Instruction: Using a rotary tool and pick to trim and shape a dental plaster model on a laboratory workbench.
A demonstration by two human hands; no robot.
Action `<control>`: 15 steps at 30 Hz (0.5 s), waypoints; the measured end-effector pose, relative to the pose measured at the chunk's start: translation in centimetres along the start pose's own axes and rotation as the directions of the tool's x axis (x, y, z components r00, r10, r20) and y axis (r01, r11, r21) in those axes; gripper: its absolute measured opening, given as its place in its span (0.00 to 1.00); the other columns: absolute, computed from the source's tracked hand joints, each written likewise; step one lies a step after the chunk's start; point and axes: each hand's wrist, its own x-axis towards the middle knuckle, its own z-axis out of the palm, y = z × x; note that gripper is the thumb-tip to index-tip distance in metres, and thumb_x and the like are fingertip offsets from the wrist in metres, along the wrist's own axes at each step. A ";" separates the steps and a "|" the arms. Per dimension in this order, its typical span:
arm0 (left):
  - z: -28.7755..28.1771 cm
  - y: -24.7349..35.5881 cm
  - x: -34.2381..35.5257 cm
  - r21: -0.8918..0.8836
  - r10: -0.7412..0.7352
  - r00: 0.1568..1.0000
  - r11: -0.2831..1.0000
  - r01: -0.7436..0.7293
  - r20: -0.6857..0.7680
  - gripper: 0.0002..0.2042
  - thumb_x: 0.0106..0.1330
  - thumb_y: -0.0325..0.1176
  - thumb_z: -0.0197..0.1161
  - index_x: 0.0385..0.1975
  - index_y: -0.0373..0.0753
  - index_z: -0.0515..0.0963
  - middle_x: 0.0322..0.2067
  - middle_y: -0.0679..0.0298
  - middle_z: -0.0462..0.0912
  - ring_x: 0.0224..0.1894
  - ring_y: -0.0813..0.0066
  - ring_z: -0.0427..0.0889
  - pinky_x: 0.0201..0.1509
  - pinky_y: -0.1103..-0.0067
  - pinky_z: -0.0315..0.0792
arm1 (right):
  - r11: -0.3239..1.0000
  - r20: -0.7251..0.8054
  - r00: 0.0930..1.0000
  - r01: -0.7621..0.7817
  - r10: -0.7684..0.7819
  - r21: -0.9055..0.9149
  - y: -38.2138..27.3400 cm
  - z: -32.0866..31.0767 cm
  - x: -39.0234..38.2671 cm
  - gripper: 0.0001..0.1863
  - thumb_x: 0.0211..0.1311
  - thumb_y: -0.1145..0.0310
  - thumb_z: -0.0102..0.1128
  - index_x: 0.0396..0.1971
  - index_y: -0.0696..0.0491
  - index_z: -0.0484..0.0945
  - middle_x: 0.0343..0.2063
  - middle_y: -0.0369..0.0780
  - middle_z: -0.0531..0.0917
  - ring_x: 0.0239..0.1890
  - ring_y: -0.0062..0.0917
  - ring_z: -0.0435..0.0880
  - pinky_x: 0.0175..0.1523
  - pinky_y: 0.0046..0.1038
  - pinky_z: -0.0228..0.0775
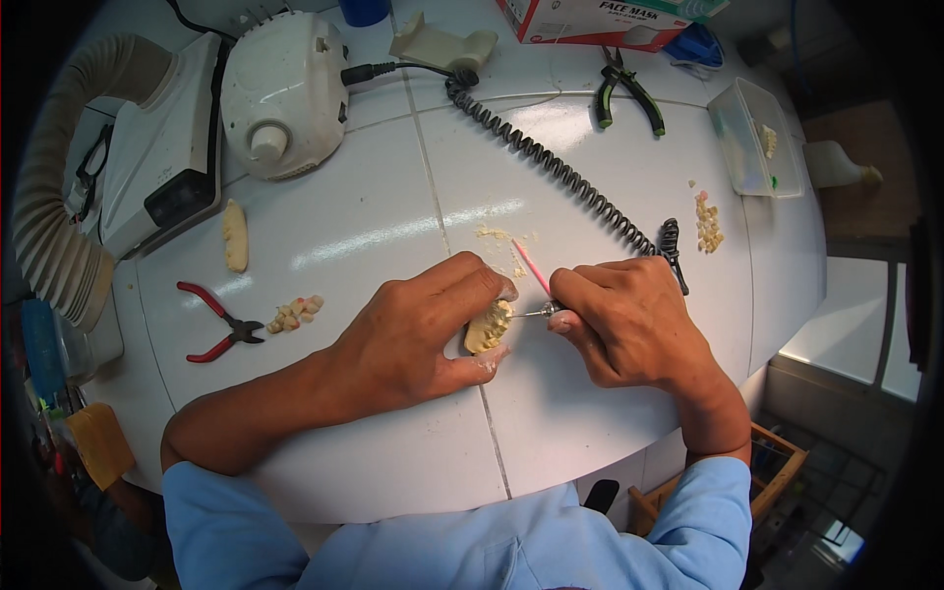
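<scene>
My left hand [447, 320] holds a yellowish plaster dental model [489, 328] between thumb and fingers; its row of teeth faces right. In my right hand [629, 320] is a rotary handpiece [553, 309], mostly hidden by the fingers, with its thin metal bur reaching the model's teeth. White dust coats the fingertips of the left hand. A slim pink stick [531, 265] slants up from behind the right fingers; I cannot tell whether it is held or lies on the table. Yellowish shavings [501, 237] are scattered just beyond the hands.
A black coiled cord [560, 169] runs from the white control box [285, 98] toward my right hand. Red-handled cutters [224, 324] and small teeth [295, 313] lie left, near another plaster piece [235, 237]. More teeth [708, 224], green-handled pliers [626, 93] and a clear tub [752, 138] are right.
</scene>
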 end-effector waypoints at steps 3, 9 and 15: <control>-0.4 0.4 0.2 0.007 -0.035 0.999 0.999 0.035 0.035 0.25 0.56 0.27 0.80 0.55 0.35 0.82 0.46 0.57 0.84 0.34 0.67 0.84 0.35 0.72 0.80 | 1.000 -0.003 1.000 -0.005 0.005 -0.009 0.0 0.0 0.0 0.17 0.78 0.54 0.64 0.34 0.50 0.75 0.19 0.37 0.81 0.22 0.39 0.85 0.26 0.41 0.71; -0.3 0.3 0.2 0.002 -0.024 1.000 1.000 0.023 0.020 0.24 0.57 0.27 0.80 0.54 0.35 0.82 0.46 0.58 0.84 0.32 0.70 0.82 0.33 0.74 0.78 | 1.000 0.013 1.000 0.011 -0.011 0.009 0.4 0.0 0.0 0.17 0.79 0.53 0.62 0.33 0.50 0.75 0.19 0.38 0.81 0.21 0.39 0.84 0.26 0.41 0.69; -0.6 0.2 0.3 0.054 -0.005 0.999 0.999 0.004 0.033 0.25 0.58 0.30 0.82 0.55 0.36 0.82 0.47 0.59 0.84 0.31 0.71 0.81 0.35 0.72 0.79 | 0.998 -0.057 0.998 -0.004 0.008 0.069 1.7 -0.1 -0.9 0.17 0.81 0.53 0.59 0.35 0.49 0.76 0.19 0.38 0.82 0.20 0.41 0.82 0.27 0.43 0.69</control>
